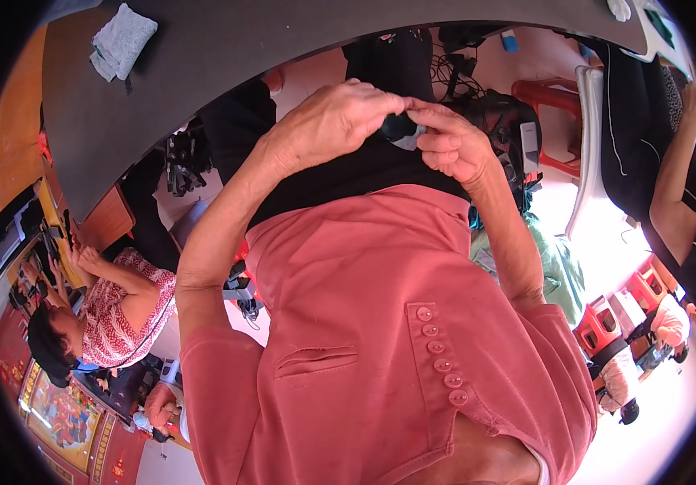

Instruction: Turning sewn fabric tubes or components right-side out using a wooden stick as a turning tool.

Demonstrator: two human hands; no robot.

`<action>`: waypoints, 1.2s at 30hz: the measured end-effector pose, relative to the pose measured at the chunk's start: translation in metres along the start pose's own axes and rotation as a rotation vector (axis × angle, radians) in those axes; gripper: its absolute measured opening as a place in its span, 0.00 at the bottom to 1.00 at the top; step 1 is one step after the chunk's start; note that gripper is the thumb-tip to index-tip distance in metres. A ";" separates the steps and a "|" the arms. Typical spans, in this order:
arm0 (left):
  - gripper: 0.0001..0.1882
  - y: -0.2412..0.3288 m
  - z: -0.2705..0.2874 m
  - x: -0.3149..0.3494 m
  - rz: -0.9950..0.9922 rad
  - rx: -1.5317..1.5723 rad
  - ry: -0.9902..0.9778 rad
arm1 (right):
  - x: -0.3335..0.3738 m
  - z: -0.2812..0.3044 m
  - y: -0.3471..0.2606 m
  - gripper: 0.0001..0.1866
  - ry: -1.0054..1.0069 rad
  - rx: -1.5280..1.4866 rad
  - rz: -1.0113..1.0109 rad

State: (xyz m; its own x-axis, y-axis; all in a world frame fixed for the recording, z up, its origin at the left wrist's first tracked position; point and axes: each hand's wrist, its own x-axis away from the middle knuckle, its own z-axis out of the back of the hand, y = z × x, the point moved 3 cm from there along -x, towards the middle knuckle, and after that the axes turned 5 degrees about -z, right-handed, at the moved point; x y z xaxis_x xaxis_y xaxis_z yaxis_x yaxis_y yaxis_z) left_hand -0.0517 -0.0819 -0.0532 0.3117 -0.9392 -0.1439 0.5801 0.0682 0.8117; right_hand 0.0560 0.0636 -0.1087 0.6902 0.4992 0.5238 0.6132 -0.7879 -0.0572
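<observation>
In front of my waist my two hands meet at the fingertips. My left hand (333, 121) is closed in a pinch, its fingertips against those of my right hand (454, 144). The right hand's thumb and forefinger come together while its other fingers curl in. Anything between the fingertips is too small to make out. Just below the meeting point shows a small dark green and greyish patch (399, 127), partly covered by the hands; I cannot tell whether it is held or lies on my dark trousers. A folded grey cloth (124, 40) lies on the dark table, away from both hands.
The dark table (202, 48) curves across the top, its edge beyond my hands. A red plastic stool (554, 101), a dark bag and tangled cables (453, 73) are on the far side. Co-workers sit left (126, 295) and right (679, 186). A green bag (554, 263) is beside my right arm.
</observation>
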 end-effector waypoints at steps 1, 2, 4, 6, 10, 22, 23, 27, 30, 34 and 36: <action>0.13 -0.003 0.003 -0.001 0.042 0.121 0.059 | 0.002 -0.008 -0.003 0.11 -0.037 0.016 0.030; 0.13 -0.006 0.002 0.001 0.043 0.121 0.061 | 0.003 -0.015 -0.003 0.11 -0.073 0.032 0.061; 0.11 -0.020 -0.003 0.007 0.359 0.237 0.024 | 0.006 -0.024 0.006 0.12 0.019 0.234 0.188; 0.10 -0.020 -0.009 0.006 0.377 0.326 0.044 | 0.004 -0.029 0.012 0.13 0.115 0.436 0.316; 0.09 -0.015 -0.013 0.004 0.379 0.391 0.123 | -0.001 -0.023 0.015 0.17 0.439 0.885 0.632; 0.11 0.001 0.005 -0.004 0.129 0.179 0.187 | -0.017 -0.025 0.016 0.18 -0.421 -0.138 0.182; 0.10 0.000 0.006 -0.003 0.193 0.202 0.214 | -0.017 -0.027 0.015 0.18 -0.430 -0.148 0.200; 0.10 0.001 0.013 -0.002 0.359 0.229 0.218 | -0.018 -0.036 0.009 0.17 -0.311 -0.162 0.208; 0.10 -0.005 0.012 0.002 0.274 0.248 0.242 | -0.019 -0.037 0.010 0.15 -0.295 -0.164 0.207; 0.10 -0.006 0.014 -0.001 0.248 0.205 0.216 | -0.020 -0.035 0.015 0.14 -0.422 -0.189 0.194; 0.09 -0.012 0.010 0.002 0.233 0.231 0.214 | -0.020 -0.037 0.018 0.14 -0.407 -0.236 0.200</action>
State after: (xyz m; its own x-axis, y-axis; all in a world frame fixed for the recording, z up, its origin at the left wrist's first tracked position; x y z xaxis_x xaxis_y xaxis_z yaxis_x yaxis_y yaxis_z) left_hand -0.0657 -0.0880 -0.0575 0.5794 -0.8143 -0.0354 0.2980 0.1712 0.9391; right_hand 0.0396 0.0262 -0.0888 0.9077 0.3937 0.1456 0.3830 -0.9187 0.0962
